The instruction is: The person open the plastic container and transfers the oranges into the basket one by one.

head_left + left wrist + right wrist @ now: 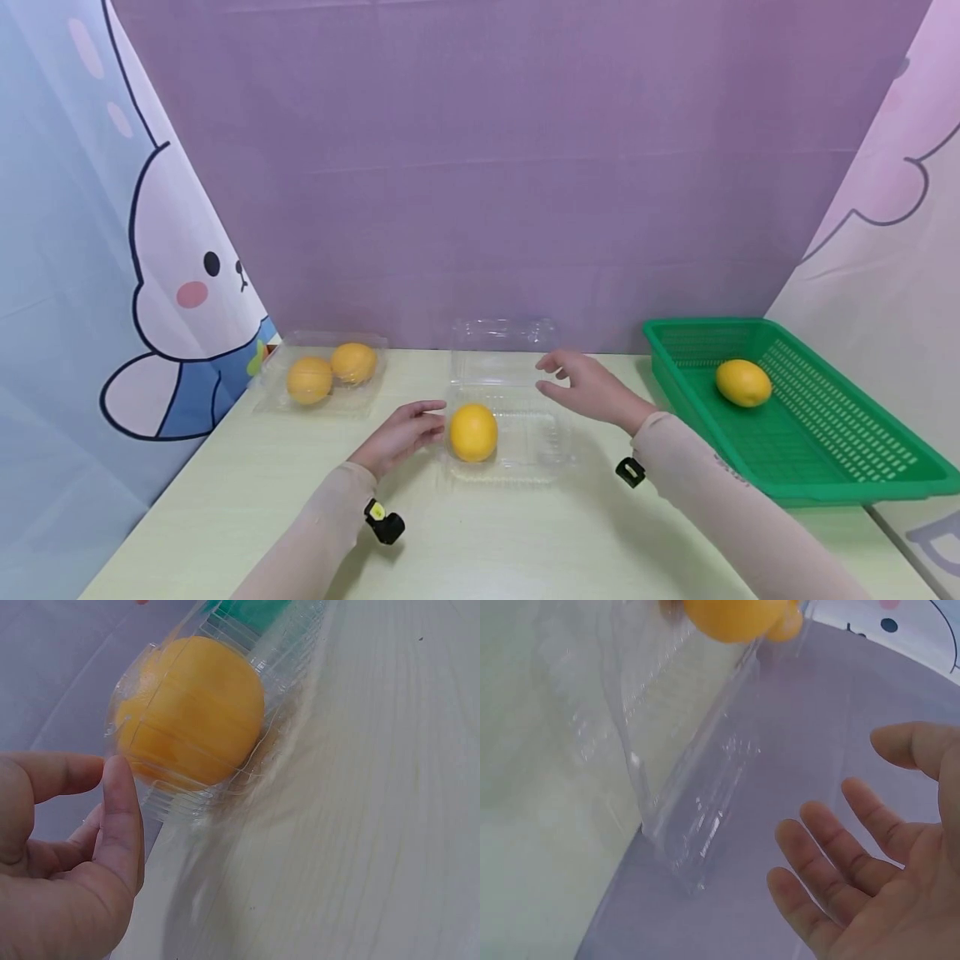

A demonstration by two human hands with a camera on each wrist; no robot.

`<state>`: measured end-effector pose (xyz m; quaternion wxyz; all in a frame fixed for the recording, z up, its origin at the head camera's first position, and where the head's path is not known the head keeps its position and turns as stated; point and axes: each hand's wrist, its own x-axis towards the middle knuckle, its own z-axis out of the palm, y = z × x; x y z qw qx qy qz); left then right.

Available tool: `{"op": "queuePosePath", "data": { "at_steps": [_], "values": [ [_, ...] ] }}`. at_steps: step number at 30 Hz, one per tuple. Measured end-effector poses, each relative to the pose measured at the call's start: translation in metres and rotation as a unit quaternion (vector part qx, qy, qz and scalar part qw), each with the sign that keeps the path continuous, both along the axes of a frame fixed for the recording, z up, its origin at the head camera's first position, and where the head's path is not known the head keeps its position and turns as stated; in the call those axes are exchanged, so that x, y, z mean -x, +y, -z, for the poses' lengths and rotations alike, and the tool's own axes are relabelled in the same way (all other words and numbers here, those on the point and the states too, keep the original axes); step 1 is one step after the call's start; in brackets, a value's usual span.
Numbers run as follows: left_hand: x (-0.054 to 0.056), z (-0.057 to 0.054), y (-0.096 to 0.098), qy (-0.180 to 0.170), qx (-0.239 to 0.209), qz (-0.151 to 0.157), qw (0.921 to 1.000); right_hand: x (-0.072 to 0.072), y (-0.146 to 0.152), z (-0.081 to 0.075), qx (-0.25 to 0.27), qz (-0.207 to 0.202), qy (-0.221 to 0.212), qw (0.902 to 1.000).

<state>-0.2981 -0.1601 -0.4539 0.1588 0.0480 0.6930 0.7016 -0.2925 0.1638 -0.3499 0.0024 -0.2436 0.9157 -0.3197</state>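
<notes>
A clear plastic clamshell box (525,467) lies on the table with its lid (502,367) raised at the back. One rounded yellow-orange fruit (473,432) sits in its left half. My left hand (405,435) is at the box's left side, thumb and fingertips right at the clear wall beside the fruit (195,712). Over the right side of the box hovers my right hand (592,387), fingers loosely bent and apart. The right wrist view shows its palm (900,900) with nothing in it, facing the clear plastic (697,832).
On the right stands a green perforated basket (720,454) with one lemon (743,383) inside. Another clear box (330,408) at the back left contains two orange-yellow fruits (309,381). A purple cloth (510,167) hangs behind the table.
</notes>
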Motion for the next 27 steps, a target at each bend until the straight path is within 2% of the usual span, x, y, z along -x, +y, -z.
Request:
{"op": "queuePosePath", "data": {
  "at_steps": [8, 27],
  "values": [
    [0.0, -0.002, 0.001, -0.001, 0.006, 0.005, 1.0, 0.001, -0.015, 0.013, 0.012, -0.013, -0.005, 0.9998],
    [0.001, 0.0, 0.0, 0.001, 0.0, 0.001, 1.0, 0.007, -0.043, 0.034, 0.027, -0.017, -0.058, 0.9978]
  ]
}}
